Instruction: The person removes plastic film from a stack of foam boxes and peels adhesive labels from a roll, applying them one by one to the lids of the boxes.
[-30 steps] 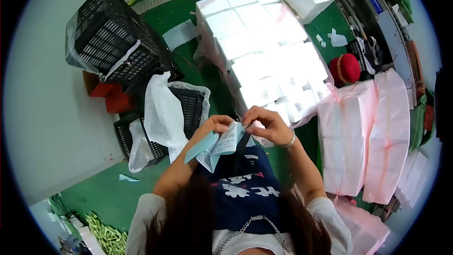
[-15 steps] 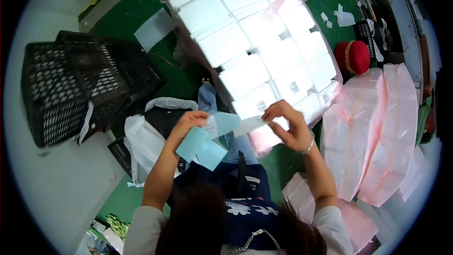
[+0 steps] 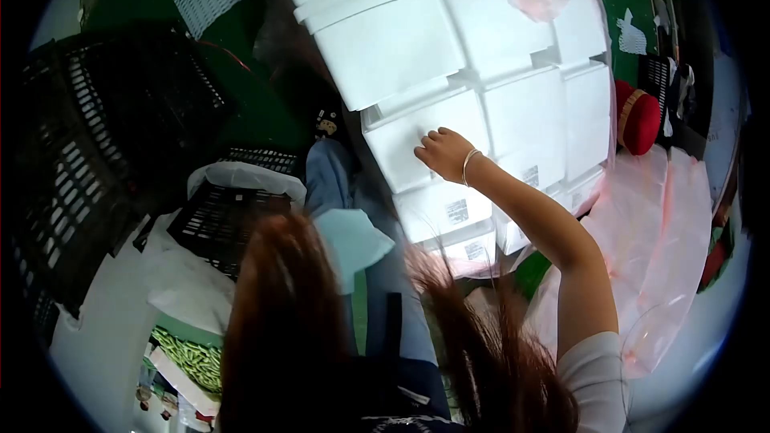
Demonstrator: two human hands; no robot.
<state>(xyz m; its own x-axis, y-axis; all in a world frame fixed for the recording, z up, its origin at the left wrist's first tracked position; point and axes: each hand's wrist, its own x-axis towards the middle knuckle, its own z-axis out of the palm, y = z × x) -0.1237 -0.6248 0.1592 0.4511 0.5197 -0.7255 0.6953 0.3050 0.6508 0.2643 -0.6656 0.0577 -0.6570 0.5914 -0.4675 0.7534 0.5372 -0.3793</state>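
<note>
My right hand (image 3: 443,155), with a bracelet at the wrist, rests against the front of a white box (image 3: 393,144) in a stack. Its fingers are curled, and anything in them is hidden. Below it, another box bears a printed label (image 3: 457,211); one more label (image 3: 475,251) shows lower down. A light blue sheet (image 3: 353,247) hangs over my legs, partly covered by hair. My left hand is out of sight, with hair over the area beside the sheet.
Black plastic crates (image 3: 72,152) stand at the left, near a white plastic bag (image 3: 188,285). Pink-tinted wrapping (image 3: 642,248) lies at the right, below a red round object (image 3: 638,119). Green pods (image 3: 188,361) fill a container at the lower left.
My right hand has left the sheets and reached forward to the box. The view has moved closer to the stack. My left hand has dropped from sight behind the hair.
</note>
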